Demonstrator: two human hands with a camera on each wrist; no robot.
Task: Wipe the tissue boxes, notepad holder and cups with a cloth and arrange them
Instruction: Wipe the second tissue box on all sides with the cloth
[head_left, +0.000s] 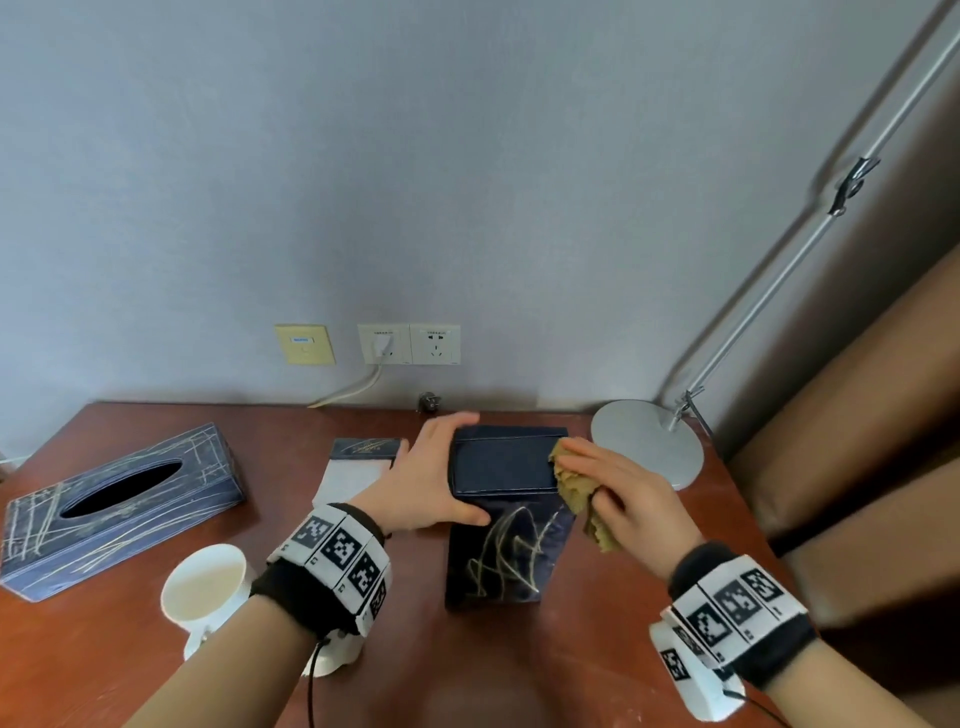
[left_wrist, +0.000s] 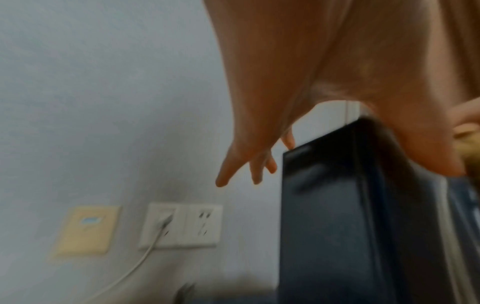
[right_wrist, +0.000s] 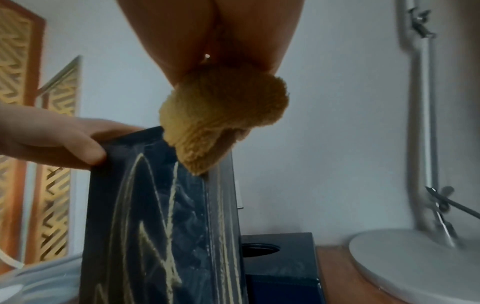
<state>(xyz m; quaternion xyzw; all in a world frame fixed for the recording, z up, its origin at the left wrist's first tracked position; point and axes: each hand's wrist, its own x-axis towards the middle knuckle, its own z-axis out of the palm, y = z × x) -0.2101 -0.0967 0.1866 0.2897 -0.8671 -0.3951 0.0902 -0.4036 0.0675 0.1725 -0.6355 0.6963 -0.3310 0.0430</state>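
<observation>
A tall dark blue tissue box (head_left: 506, 564) with gold scribble lines stands on end at the table's middle. My left hand (head_left: 447, 467) grips its top end, fingers over the far edge and thumb on the near face. My right hand (head_left: 597, 483) holds a bunched yellow cloth (head_left: 571, 486) against the box's top right edge; in the right wrist view the cloth (right_wrist: 221, 115) touches that corner of the box (right_wrist: 155, 205). A second, matching tissue box (head_left: 119, 504) lies flat at the left. The notepad holder (head_left: 358, 462) lies behind my left wrist. A white cup (head_left: 205, 584) stands front left.
A grey lamp base (head_left: 649, 441) with a slanting metal arm stands at the back right. Wall sockets (head_left: 410, 344) with a plugged white cable are behind the table (head_left: 130, 649). A brown chair (head_left: 857, 415) stands on the right. A low dark box with a round hole (right_wrist: 278, 259) sits behind the upright one.
</observation>
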